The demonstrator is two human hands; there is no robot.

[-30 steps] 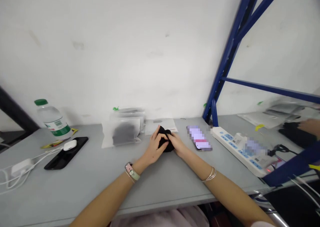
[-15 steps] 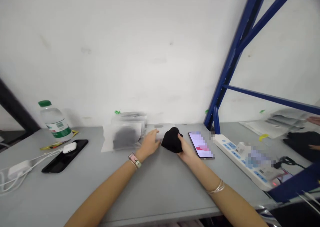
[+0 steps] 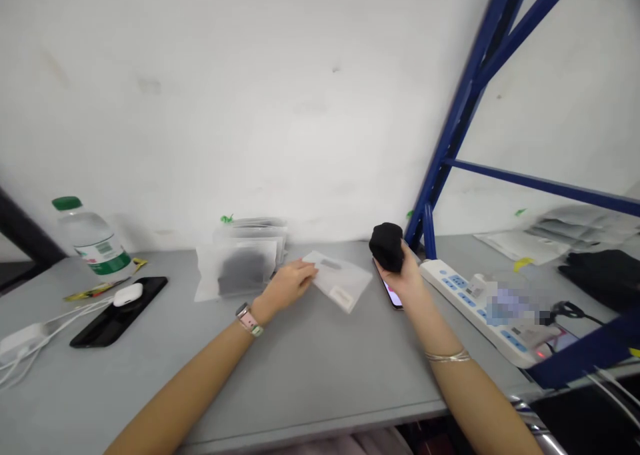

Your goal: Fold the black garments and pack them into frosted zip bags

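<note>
My left hand (image 3: 285, 287) pinches the left corner of a frosted plastic bag (image 3: 345, 275). The bag looks flat and has a small pale label near its lower edge. A folded black cloth item (image 3: 387, 245) is gripped in my right hand (image 3: 409, 276), held above the table; its exact kind does not show. Beneath that hand lies a lit phone (image 3: 394, 297), mostly covered. Left of my left hand, a stack of frosted bags (image 3: 245, 268) with dark contents leans near the wall.
On the left are a water bottle (image 3: 97, 241), a dark phone (image 3: 120, 315) with a white earbud case (image 3: 128, 295), and white cables. To the right, a power strip (image 3: 475, 308) lies by a blue metal frame (image 3: 440, 155). More bags and black cloth (image 3: 600, 275) lie beyond it.
My right hand has carried the black cloth item to the right, over the phone. My left hand now holds the frosted bag, which has come forward from near the wall. The view has shifted slightly.
</note>
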